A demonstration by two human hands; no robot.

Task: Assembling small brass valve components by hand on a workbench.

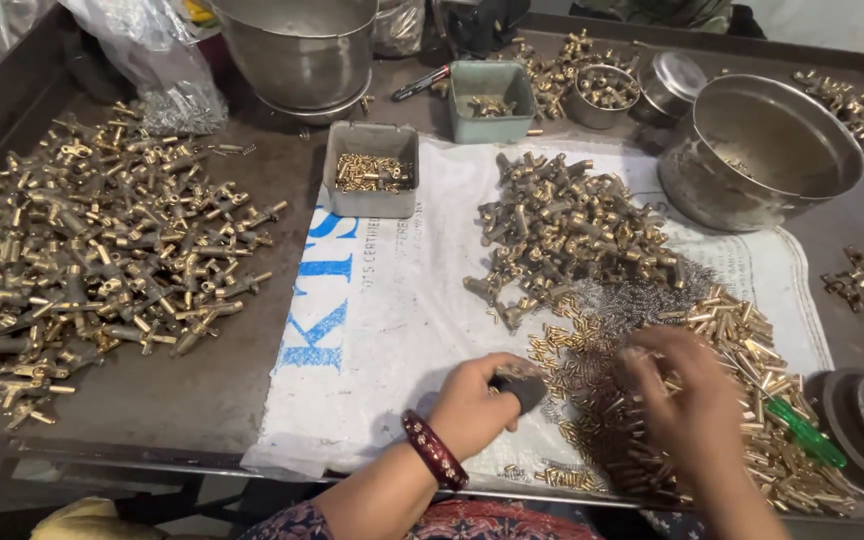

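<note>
My left hand (474, 405), with a dark red bangle on the wrist, grips a small dark grey fitting (524, 388) over the white woven sack (382, 330). My right hand (687, 400) is blurred and rests on a heap of small brass pins and thin springs (742, 350), fingers spread among them; whether it holds one I cannot tell. Just beyond both hands lies a pile of brass valve bodies (572, 225).
A big heap of brass tap fittings (92, 250) covers the left of the table. A grey tray of small brass parts (372, 170), a green tray (492, 100), steel bowls (762, 150) and a steel pot (297, 45) stand behind. A green-handled screwdriver (804, 432) lies at right.
</note>
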